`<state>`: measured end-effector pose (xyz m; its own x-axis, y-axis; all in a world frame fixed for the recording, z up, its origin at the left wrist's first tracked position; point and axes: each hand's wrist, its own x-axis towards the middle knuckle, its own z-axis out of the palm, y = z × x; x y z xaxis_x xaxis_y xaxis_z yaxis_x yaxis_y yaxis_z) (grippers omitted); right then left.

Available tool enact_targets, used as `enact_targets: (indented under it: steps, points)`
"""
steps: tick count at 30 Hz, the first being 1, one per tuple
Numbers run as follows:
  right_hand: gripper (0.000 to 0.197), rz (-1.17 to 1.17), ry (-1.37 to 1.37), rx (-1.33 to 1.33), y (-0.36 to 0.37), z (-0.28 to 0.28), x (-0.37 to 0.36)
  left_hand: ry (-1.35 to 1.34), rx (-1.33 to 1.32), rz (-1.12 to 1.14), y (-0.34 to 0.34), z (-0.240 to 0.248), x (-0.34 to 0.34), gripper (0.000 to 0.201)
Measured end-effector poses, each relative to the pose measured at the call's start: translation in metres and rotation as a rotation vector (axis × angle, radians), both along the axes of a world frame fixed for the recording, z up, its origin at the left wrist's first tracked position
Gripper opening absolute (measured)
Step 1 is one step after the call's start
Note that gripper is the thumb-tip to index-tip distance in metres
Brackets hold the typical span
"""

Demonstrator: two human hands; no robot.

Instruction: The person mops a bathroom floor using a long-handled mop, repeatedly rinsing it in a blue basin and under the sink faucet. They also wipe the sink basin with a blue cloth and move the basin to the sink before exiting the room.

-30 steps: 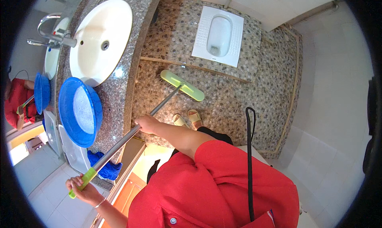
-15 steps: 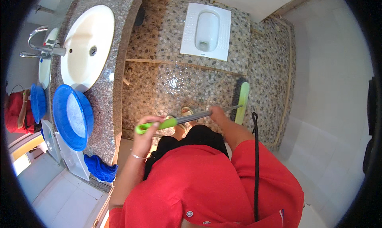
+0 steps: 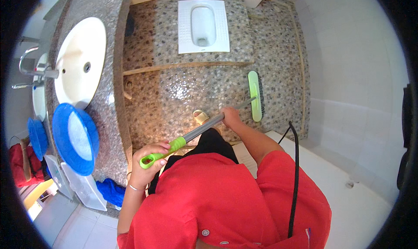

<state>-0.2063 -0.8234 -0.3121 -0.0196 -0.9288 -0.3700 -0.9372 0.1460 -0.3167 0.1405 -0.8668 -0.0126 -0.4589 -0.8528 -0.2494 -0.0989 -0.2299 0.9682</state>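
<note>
Both my hands grip a long-handled floor brush [image 3: 198, 130]. Around the green loop-ended grip, my left hand [image 3: 146, 165] is closed at waist height. Further down, my right hand [image 3: 230, 117] wraps the grey pole close to its thin lower end. The brush's green head [image 3: 254, 92] is by the pebbled floor on the right, with its dark bristles toward the right wall. Whether the bristles touch the floor is hard to tell. Ahead and left of the head lies a white squat toilet [image 3: 185, 23] set in the floor.
A granite counter [image 3: 114, 49] runs along the left, bearing an oval sink [image 3: 80, 81], a blue basin [image 3: 65, 151], a whitish tray [image 3: 89, 192] and a blue cloth [image 3: 112, 191]. The pebbled floor [image 3: 178, 90] glistens wet. A raised strip [image 3: 174, 66] crosses it. A white wall [image 3: 357, 70] stands right.
The brush head has turned over, its bristles now facing right instead of left, and it sits further right relative to the toilet. My view has shifted, showing a white ledge at lower right.
</note>
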Motion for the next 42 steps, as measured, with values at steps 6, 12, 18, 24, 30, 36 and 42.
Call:
enact_targets:
  steps: [6,12,18,24,30,36,42]
  points:
    - [0.005,0.048,-0.244,-0.099,0.030,0.029,0.124,-0.156,-0.244,0.057,0.073,0.059,0.080,0.039]
    - [0.017,0.136,-0.481,-0.195,0.055,0.064,0.271,-0.290,-0.634,0.204,0.136,0.127,0.158,0.050]
    - [0.028,0.254,-0.690,-0.092,0.078,0.075,0.374,0.034,-0.585,0.454,0.168,0.146,0.204,0.046]
    - [0.049,-0.405,-0.790,0.410,0.124,0.033,0.364,0.027,-0.426,0.682,0.222,0.139,0.239,0.046]
    - [0.053,-0.944,-1.409,1.023,0.172,0.022,0.381,0.048,-0.003,0.534,0.288,0.162,0.256,0.080]
    - [0.034,-1.077,-1.671,1.083,0.170,0.023,0.418,0.158,0.691,0.404,0.305,0.197,0.287,0.100]
    - [0.022,-1.013,-1.530,1.168,0.193,0.011,0.429,-1.130,0.828,-0.489,0.291,0.162,0.270,0.068]
